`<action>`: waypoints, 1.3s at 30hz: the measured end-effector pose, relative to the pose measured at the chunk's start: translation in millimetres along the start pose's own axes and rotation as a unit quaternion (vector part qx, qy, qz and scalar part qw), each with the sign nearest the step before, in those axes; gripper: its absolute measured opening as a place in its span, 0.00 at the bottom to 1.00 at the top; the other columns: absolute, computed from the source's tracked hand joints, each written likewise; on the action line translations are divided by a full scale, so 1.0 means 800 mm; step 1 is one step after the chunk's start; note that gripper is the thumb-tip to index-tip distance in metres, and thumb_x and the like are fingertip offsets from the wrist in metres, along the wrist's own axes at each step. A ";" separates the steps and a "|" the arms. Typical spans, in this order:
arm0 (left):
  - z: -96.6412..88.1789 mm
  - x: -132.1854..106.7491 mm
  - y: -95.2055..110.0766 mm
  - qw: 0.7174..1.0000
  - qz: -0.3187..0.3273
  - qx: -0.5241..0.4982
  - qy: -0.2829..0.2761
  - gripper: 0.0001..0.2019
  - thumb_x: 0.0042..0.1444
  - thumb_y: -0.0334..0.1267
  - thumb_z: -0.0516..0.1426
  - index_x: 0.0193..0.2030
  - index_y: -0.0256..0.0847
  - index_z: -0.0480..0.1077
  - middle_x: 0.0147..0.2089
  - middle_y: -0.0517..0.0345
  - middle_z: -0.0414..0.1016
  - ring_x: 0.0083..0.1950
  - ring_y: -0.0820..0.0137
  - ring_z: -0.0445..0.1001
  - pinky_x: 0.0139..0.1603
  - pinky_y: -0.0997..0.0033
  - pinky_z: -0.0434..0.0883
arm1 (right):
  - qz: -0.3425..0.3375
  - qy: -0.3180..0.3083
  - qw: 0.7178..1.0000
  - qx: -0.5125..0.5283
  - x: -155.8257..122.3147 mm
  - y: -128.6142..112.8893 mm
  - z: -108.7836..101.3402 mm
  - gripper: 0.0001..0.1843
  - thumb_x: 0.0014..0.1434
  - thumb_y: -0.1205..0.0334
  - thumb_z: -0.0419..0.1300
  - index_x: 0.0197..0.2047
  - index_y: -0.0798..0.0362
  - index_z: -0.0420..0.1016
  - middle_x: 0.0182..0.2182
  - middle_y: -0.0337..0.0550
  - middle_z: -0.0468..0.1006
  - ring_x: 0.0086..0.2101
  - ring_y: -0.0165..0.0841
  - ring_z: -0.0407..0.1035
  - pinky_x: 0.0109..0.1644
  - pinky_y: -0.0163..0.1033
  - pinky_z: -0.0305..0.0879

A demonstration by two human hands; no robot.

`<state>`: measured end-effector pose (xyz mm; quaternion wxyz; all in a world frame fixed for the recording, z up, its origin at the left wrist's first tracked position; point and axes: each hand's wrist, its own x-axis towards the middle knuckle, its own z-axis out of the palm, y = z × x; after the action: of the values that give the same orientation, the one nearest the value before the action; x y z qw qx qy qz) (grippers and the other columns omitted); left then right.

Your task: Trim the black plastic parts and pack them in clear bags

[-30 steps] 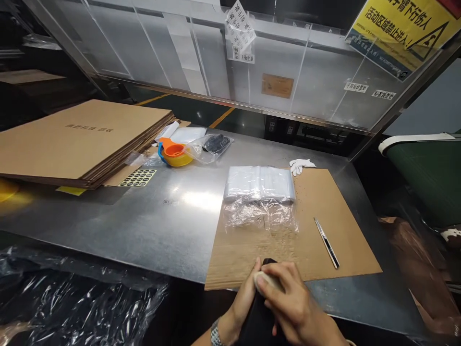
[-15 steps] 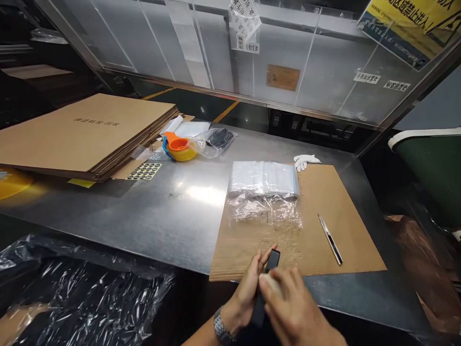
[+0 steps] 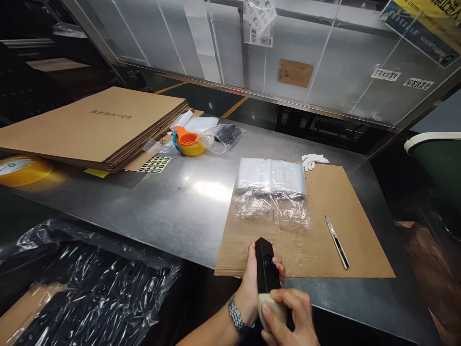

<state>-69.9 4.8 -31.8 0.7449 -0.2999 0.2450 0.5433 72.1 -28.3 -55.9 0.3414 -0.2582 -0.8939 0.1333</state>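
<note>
My left hand is wrapped round a black rectangular block-like piece, holding it tilted over the front edge of the table. A small round recess or knob shows on its upper face. My right hand pinches a pale, off-white pad, perhaps a sponge or cloth, against the near end of the black piece. Beyond the hands, a stack of clear plastic bags lies on a flat cardboard sheet. A box cutter rests on the cardboard to the right.
A stack of flat cardboard covers the table's left. Near it are an orange and yellow tape dispenser, round black stickers and a bagged black item. A white glove lies at the back. Black plastic-wrapped goods stand front left.
The black piece has turned so its broad face shows. My right hand with the pale pad has shifted down to its near end. The view has swung slightly left.
</note>
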 end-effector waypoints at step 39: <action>-0.044 -0.046 -0.007 0.868 0.029 0.450 -0.208 0.22 0.58 0.56 0.45 0.49 0.42 0.61 0.35 0.51 0.74 0.27 0.67 0.76 0.28 0.69 0.70 | 0.272 -0.087 0.911 0.298 0.064 0.052 -0.056 0.14 0.56 0.54 0.59 0.39 0.54 0.76 0.21 0.35 0.64 0.22 0.27 0.60 0.27 0.32 0.59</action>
<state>-76.9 -45.7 -30.0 0.8166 0.1949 0.3108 0.4457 85.7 37.3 -12.9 0.2733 -0.3652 -0.7340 0.5032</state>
